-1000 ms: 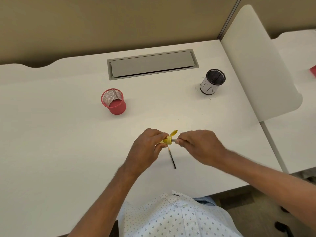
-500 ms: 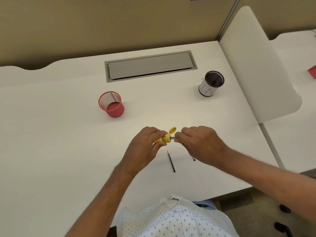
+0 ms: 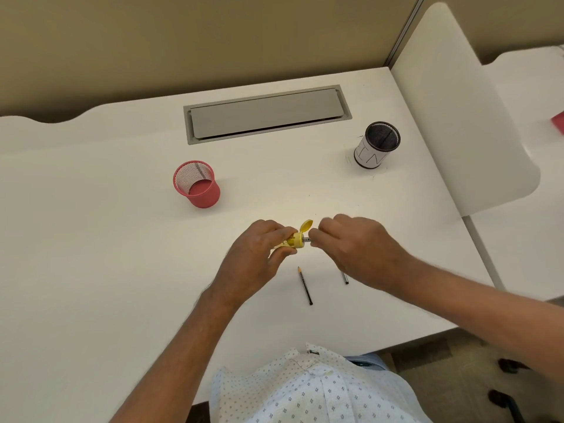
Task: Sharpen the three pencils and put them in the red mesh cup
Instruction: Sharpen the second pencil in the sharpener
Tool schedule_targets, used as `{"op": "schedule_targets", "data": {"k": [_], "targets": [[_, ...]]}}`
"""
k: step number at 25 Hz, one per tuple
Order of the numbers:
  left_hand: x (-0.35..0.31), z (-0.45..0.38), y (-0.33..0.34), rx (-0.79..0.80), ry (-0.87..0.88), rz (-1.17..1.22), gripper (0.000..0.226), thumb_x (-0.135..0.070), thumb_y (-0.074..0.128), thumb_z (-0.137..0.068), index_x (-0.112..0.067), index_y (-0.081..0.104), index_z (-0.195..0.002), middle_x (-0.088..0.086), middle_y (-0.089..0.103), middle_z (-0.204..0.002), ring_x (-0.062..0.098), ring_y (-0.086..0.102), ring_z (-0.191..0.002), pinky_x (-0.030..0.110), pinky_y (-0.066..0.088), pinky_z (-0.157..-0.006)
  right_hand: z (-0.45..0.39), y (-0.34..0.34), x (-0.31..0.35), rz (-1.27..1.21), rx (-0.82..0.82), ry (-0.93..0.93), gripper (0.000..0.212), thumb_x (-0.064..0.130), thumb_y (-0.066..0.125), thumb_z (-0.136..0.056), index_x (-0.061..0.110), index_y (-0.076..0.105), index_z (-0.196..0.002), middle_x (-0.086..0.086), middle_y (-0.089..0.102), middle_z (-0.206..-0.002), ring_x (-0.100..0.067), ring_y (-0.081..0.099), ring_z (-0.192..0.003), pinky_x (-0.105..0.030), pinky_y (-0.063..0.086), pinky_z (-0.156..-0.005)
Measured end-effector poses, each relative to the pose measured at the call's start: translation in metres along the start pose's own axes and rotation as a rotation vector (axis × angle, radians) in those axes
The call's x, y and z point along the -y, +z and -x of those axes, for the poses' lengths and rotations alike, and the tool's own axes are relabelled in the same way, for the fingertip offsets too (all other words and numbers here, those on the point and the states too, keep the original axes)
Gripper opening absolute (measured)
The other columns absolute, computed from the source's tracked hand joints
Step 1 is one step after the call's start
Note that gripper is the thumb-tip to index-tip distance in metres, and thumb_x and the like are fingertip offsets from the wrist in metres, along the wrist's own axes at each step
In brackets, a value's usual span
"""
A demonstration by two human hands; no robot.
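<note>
A white desk (image 3: 91, 239) fills most of the frame; a grey cable hatch (image 3: 265, 112) is set into it at upper centre; a black mesh cup (image 3: 377, 145) with a white wrap stands at upper right; a white divider panel (image 3: 457, 102) rises along the right edge; a tan wall (image 3: 183, 41) spans the top; a dotted white shirt (image 3: 305, 389) shows at bottom centre.

Soft, even light from overhead fills my view; my hands cast only faint shadows on the matte white desk (image 3: 91, 239). My right hand (image 3: 357, 248) is motion-blurred. The wide lens bows the desk's far edge.
</note>
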State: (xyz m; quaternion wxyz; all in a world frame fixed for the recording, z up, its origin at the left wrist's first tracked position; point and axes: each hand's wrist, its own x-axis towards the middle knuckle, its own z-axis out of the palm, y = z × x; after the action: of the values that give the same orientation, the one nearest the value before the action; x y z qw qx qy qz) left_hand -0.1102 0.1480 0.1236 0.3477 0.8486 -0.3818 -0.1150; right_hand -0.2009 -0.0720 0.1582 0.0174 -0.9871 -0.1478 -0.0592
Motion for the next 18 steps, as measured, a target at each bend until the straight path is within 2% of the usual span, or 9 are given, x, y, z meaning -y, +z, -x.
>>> {"op": "schedule_targets", "data": {"k": [2, 3, 4, 7, 9, 11, 13, 16, 18], "targets": [[-0.002, 0.0, 0.002, -0.002, -0.001, 0.006, 0.03, -0.023, 0.076, -0.09, -0.021, 0.072, -0.12, -0.004, 0.069, -0.105, 0.015, 0.058, -0.096, 0.03, 0.053, -0.079, 0.005, 0.001, 0.001, 0.151, -0.119, -0.081, 0.015, 0.02, 0.059, -0.104, 0.017, 0.071, -0.094, 0.001, 0.054, -0.071, -0.021, 0.047, -0.055, -0.036, 0.038, -0.045], [-0.003, 0.0, 0.003, -0.011, -0.005, 0.0, 0.03, -0.022, 0.076, -0.09, -0.02, 0.073, -0.12, -0.003, 0.069, -0.105, 0.016, 0.058, -0.096, 0.031, 0.053, -0.079, 0.003, 0.002, 0.002, 0.075, -0.084, -0.035, 0.018, 0.023, 0.059, -0.105, 0.019, 0.071, -0.092, 0.003, 0.054, -0.068, -0.021, 0.048, -0.052, -0.034, 0.036, -0.044], [-0.004, 0.001, 0.003, -0.021, -0.006, -0.014, 0.031, -0.021, 0.077, -0.089, -0.019, 0.073, -0.12, -0.002, 0.069, -0.106, 0.017, 0.059, -0.096, 0.032, 0.053, -0.079, -0.002, 0.002, 0.003, -0.089, -0.004, 0.064, 0.024, 0.03, 0.056, -0.106, 0.022, 0.071, -0.089, 0.004, 0.055, -0.066, -0.019, 0.05, -0.051, -0.031, 0.035, -0.045], [-0.005, 0.002, 0.004, -0.032, 0.036, -0.061, 0.031, -0.02, 0.078, -0.088, -0.016, 0.074, -0.118, -0.001, 0.07, -0.105, 0.02, 0.06, -0.094, 0.034, 0.054, -0.077, -0.026, -0.01, -0.01, -0.943, 0.553, 0.604, 0.039, 0.046, 0.05, -0.106, 0.026, 0.069, -0.08, 0.012, 0.046, -0.055, -0.007, 0.037, -0.047, -0.025, 0.025, -0.048], [-0.006, 0.003, 0.003, -0.027, 0.043, -0.068, 0.031, -0.02, 0.078, -0.088, -0.017, 0.073, -0.119, -0.001, 0.07, -0.105, 0.019, 0.06, -0.094, 0.034, 0.054, -0.077, -0.033, -0.011, -0.019, -1.238, 0.685, 0.764, 0.041, 0.047, 0.053, -0.105, 0.019, 0.072, -0.082, 0.01, 0.043, -0.061, -0.009, 0.031, -0.049, -0.023, 0.023, -0.047], [-0.004, 0.001, 0.001, -0.027, 0.025, -0.044, 0.031, -0.021, 0.078, -0.089, -0.019, 0.073, -0.119, -0.003, 0.069, -0.105, 0.018, 0.059, -0.095, 0.034, 0.054, -0.078, -0.028, -0.014, -0.013, -1.041, 0.591, 0.68, 0.033, 0.051, 0.06, -0.099, 0.022, 0.071, -0.087, 0.011, 0.054, -0.069, -0.008, 0.046, -0.055, -0.024, 0.035, -0.052], [-0.003, 0.001, 0.0, -0.014, 0.009, -0.009, 0.03, -0.022, 0.077, -0.089, -0.021, 0.072, -0.119, -0.004, 0.069, -0.104, 0.015, 0.058, -0.096, 0.032, 0.054, -0.079, -0.014, -0.013, -0.006, -0.575, 0.35, 0.347, 0.02, 0.042, 0.064, -0.099, 0.023, 0.066, -0.093, 0.01, 0.06, -0.081, -0.012, 0.053, -0.065, -0.03, 0.042, -0.057], [-0.004, 0.002, 0.001, 0.01, 0.008, 0.04, 0.029, -0.023, 0.075, -0.091, -0.023, 0.071, -0.12, -0.007, 0.068, -0.104, 0.012, 0.057, -0.095, 0.03, 0.053, -0.079, 0.005, -0.009, 0.001, 0.08, -0.063, -0.085, 0.016, 0.023, 0.061, -0.104, 0.016, 0.069, -0.091, 0.001, 0.054, -0.073, -0.02, 0.048, -0.057, -0.036, 0.038, -0.045], [-0.006, 0.003, 0.003, 0.0, 0.014, 0.04, 0.028, -0.023, 0.075, -0.091, -0.023, 0.072, -0.119, -0.007, 0.068, -0.104, 0.012, 0.057, -0.095, 0.03, 0.053, -0.079, 0.005, -0.01, 0.0, 0.095, -0.105, -0.094, 0.017, 0.024, 0.064, -0.103, 0.017, 0.072, -0.089, 0.002, 0.053, -0.066, -0.02, 0.047, -0.052, -0.035, 0.038, -0.043]]}}
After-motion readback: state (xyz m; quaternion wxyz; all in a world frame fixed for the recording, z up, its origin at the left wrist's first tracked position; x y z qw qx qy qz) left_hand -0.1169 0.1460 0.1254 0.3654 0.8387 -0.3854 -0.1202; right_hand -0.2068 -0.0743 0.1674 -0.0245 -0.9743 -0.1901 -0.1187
